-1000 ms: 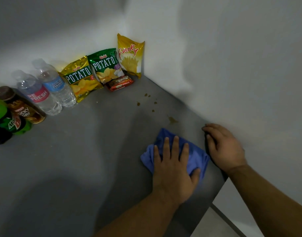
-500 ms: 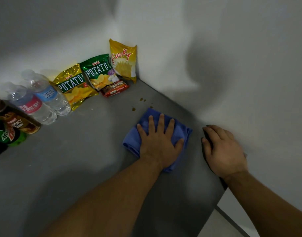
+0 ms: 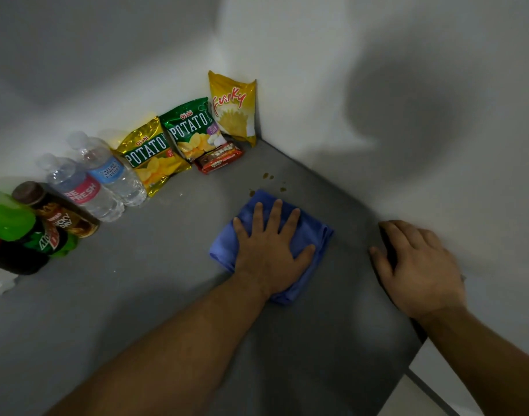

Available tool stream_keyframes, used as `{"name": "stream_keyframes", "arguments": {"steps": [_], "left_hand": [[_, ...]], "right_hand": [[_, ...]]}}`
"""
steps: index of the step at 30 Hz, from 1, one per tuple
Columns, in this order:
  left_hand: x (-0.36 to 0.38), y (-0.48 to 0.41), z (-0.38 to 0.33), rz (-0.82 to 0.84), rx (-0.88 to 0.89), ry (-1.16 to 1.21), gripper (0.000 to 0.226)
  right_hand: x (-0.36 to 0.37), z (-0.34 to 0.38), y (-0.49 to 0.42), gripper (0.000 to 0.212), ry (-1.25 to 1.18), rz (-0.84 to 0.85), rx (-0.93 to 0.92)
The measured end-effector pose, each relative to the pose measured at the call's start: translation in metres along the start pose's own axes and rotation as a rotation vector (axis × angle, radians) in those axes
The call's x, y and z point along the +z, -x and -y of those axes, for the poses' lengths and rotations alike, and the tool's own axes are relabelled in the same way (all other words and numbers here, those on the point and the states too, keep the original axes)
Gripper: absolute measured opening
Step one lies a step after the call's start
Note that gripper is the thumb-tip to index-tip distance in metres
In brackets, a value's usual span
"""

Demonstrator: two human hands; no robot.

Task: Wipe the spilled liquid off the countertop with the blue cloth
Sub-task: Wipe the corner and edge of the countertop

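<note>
Your left hand (image 3: pixel 270 253) presses flat, fingers spread, on the blue cloth (image 3: pixel 309 235).
Brown drops (image 3: pixel 267 176) lie just beyond; your right hand (image 3: pixel 419 271) rests open, perhaps touching the wall.

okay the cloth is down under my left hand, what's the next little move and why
Probably push the cloth forward, toward the corner. Brown drops still sit on the counter just past its far edge, uncovered. Your left hand lies flat on it, so a short slide should take them.

blue cloth (image 3: pixel 309 232), grey countertop (image 3: pixel 155 283) — brown spill (image 3: pixel 267 175)
</note>
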State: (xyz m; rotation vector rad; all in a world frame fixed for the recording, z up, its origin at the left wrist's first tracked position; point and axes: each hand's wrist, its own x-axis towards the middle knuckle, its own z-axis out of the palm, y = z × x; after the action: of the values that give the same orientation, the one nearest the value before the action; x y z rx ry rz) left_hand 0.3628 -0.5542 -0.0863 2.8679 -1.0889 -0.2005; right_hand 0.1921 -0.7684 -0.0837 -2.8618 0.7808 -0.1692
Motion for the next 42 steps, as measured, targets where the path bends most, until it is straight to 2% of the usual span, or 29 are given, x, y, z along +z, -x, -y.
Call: {"name": "stream_keyframes", "arguments": {"steps": [7,14,20,24,28,34,39,42], "left_hand": [[0.01,0.036,0.007,-0.081,0.139,0.009,0.072],[-0.007,0.012,0.049,-0.045,-0.018,0.007,0.077],[-0.009,-0.024,0.031,-0.026,-0.115,0.014,0.078],[0.0,0.008,0.023,-0.05,0.006,0.015,0.076],[0.002,0.036,0.053,-0.067,0.057,0.026,0.076],[-0.016,-0.025,0.107,-0.042,-0.107,-0.044,0.08],[-0.019,-0.073,0.084,-0.038,-0.05,-0.04,0.08],[-0.016,-0.066,0.074,-0.021,0.05,-0.031,0.078]], "right_hand": [[-0.005,0.004,0.002,0.064,-0.025,-0.002,0.027],[-0.006,0.007,0.001,0.062,0.01,0.018,0.011],[-0.004,0.04,-0.024,0.043,-0.029,-0.199,-0.083],[0.0,0.07,-0.065,0.046,-0.14,-0.115,-0.112],[0.01,0.072,-0.075,0.052,-0.151,-0.061,-0.128],[0.016,0.071,-0.076,0.053,-0.11,-0.074,-0.108],[0.015,0.07,-0.076,0.047,-0.123,-0.09,-0.126],[0.016,0.068,-0.076,0.044,-0.16,-0.103,-0.141]]}}
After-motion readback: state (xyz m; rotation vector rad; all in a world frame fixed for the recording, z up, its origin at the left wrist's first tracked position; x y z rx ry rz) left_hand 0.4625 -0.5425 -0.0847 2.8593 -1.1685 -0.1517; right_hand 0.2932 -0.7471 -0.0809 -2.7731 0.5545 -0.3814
